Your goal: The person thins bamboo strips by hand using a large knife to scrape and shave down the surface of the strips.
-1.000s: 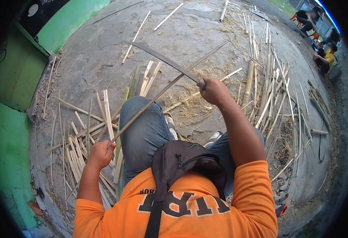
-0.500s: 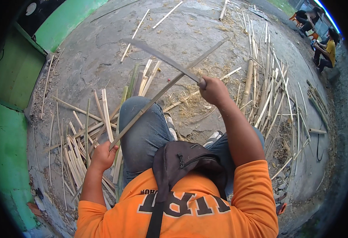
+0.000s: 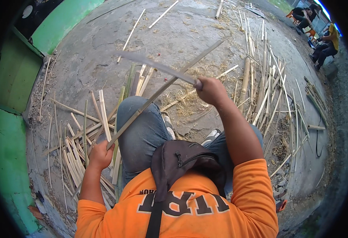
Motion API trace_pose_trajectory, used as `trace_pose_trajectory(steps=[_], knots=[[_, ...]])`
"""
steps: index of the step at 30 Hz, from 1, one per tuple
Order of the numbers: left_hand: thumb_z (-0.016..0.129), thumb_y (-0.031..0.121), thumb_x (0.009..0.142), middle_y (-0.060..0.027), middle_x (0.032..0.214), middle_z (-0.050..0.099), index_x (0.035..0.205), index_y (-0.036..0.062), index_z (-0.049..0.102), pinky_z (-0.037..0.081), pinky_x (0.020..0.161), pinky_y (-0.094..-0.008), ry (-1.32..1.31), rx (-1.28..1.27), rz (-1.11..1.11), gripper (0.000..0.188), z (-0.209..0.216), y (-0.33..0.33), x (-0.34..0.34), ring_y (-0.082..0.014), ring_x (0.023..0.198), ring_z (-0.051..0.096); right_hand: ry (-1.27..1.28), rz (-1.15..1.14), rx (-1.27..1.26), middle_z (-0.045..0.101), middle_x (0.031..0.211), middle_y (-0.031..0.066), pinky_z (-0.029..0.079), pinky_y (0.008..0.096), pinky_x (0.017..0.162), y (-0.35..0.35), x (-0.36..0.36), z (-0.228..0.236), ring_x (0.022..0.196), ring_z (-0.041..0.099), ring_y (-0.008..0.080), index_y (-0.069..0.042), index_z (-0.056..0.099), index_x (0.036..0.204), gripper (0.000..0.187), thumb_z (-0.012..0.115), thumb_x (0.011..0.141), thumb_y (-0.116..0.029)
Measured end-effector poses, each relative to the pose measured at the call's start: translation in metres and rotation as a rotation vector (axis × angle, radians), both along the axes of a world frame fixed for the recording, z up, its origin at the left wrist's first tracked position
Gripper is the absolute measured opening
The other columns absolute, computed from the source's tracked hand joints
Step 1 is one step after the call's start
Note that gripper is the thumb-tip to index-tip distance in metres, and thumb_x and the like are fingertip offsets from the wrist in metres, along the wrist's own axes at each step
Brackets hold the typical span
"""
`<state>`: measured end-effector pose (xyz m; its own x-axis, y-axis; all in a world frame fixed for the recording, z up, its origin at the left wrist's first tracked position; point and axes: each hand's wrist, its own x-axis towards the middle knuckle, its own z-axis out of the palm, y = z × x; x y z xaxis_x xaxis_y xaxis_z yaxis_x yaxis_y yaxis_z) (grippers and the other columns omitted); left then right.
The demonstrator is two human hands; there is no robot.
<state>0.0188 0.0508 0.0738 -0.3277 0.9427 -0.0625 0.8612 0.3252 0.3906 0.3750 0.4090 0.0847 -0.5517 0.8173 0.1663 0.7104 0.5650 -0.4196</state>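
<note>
Slanting up and rightward from the left hand [image 3: 101, 155], a long, narrow, grey-brown bamboo strip [image 3: 158, 95] passes above the blue-jeaned left leg [image 3: 142, 135]; that hand's fingers curl round its lower end. The right hand [image 3: 212, 91], nearer the far end, wraps the handle of a long grey metal blade [image 3: 158, 66] crossing the strip; contact is unclear. A black zipped fabric bag [image 3: 189, 158] lies against the torso, contents hidden; pale split bamboo [image 3: 72, 158] litters the ground [image 3: 90, 51].

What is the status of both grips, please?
Left grip holds bamboo strip. Right grip holds machete. Blade crosses strip in view, contact unclear. Left knee beneath strip.
</note>
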Motion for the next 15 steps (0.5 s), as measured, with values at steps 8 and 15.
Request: trace_pose_trajectory(steps=[8, 15], knots=[[0.067, 0.028, 0.097, -0.0273, 0.078, 0.066, 0.083, 0.0007, 0.061, 0.048, 0.067, -0.0566, 0.018, -0.004, 0.007, 0.031, 0.005, 0.002, 0.0, -0.0518, 0.078, 0.063, -0.026, 0.029, -0.179, 0.074, 0.089, 0.0165, 0.057, 0.0495, 0.077, -0.016, -0.006, 0.003, 0.083, 0.071, 0.0384, -0.014, 0.074, 0.099, 0.02, 0.062, 0.099, -0.03], [0.072, 0.023, 0.088, -0.0266, 0.075, 0.065, 0.082, -0.0003, 0.06, 0.049, 0.066, -0.0555, -0.039, -0.068, 0.067, 0.027, 0.011, 0.004, 0.008, -0.0505, 0.076, 0.064, -0.073, 0.143, 0.033, 0.072, 0.086, 0.0189, 0.056, 0.0527, 0.075, -0.006, -0.001, 0.002, 0.085, 0.07, 0.0422, -0.012, 0.072, 0.094, 0.017, 0.066, 0.092, -0.027]])
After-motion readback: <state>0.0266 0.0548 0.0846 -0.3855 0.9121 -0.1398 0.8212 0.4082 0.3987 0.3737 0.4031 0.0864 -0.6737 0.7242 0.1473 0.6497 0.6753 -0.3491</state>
